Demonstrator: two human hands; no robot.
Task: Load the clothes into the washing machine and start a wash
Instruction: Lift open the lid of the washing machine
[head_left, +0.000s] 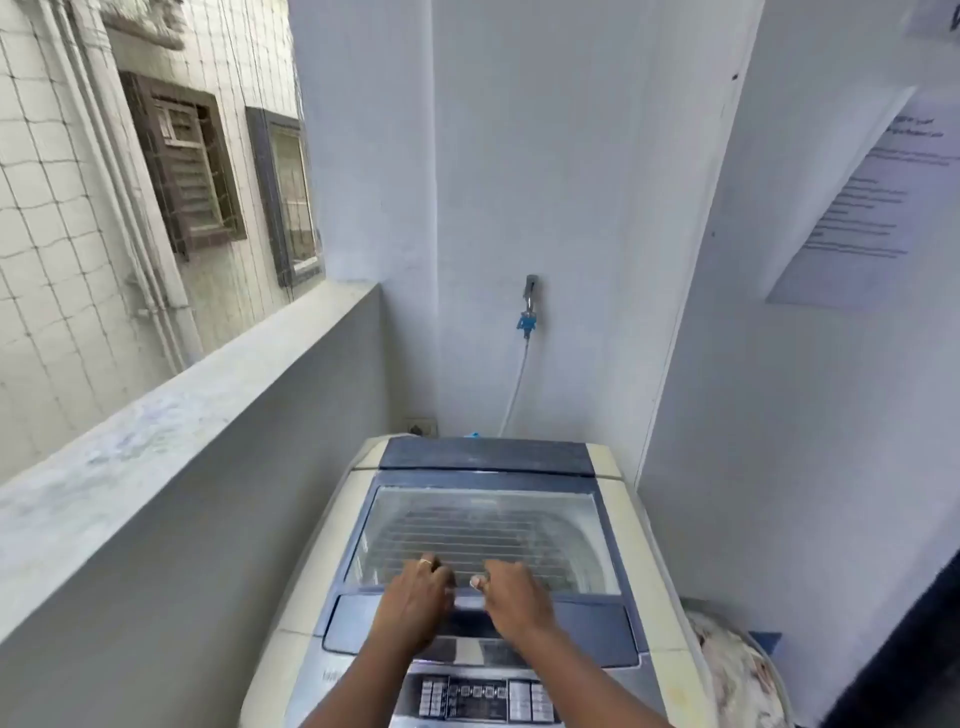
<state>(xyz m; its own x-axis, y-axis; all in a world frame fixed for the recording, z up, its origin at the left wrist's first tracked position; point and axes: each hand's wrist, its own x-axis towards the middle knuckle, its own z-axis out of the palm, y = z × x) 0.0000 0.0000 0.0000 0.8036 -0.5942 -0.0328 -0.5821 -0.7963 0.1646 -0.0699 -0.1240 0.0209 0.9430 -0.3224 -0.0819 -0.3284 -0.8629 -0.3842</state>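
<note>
The washing machine (322, 571) — a top-loader — stood in the corner against the wall, its lid (483, 535) down. Through the lid's glass window the ribbed wall of the drum showed; whether anything lay inside could not be told. The left hand (415, 597) and the right hand (514, 597) sat side by side at the lid's front edge, fingers curled over that edge and gripping it. The control panel (483, 699) lay beneath the forearms, apart from both hands. The clothes (737, 675) — pale patterned cloth — were heaped in a round basket (724, 616) just right of the machine. A hose (517, 384) ran from the wall tap (530, 291) down behind the machine.
</note>
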